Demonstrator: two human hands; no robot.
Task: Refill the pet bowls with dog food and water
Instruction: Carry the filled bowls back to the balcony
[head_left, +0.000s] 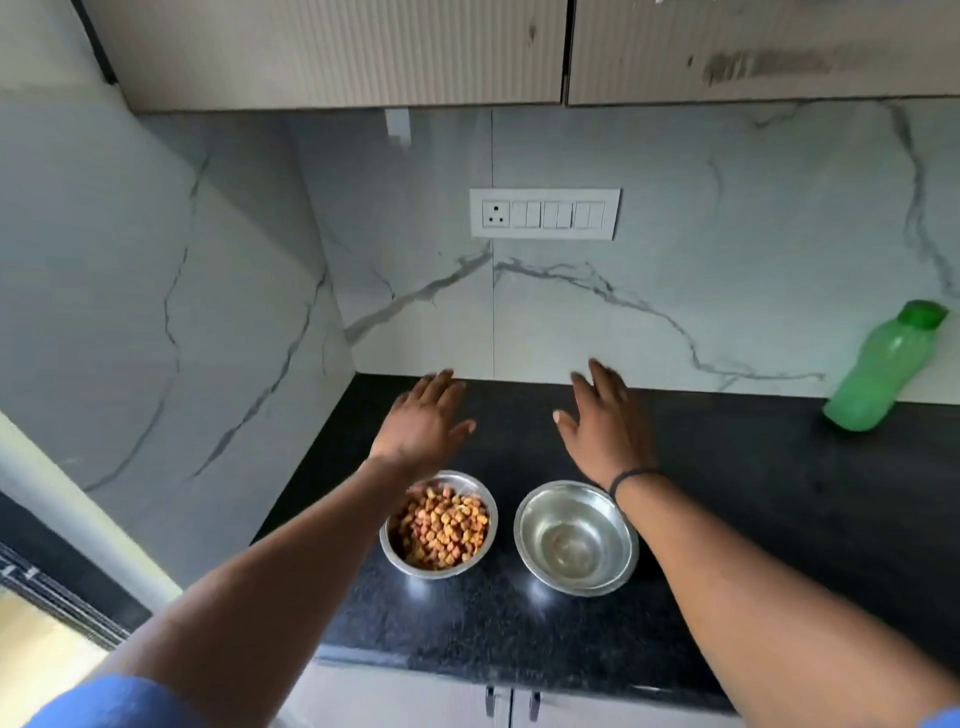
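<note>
Bowls, one with dog food (439, 525), one with water (575, 538), sit lower centre; left hand (423, 426) and right hand (608, 426) hover spread and empty, and a careless forearm could tip them.

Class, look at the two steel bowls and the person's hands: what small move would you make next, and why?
Probably reach the right hand toward the green bottle at the counter's far right. The left bowl already holds kibble, while the right bowl appears to hold little or no water. Both hands are open and empty, so the right one, nearer the bottle, is free to fetch it.
</note>
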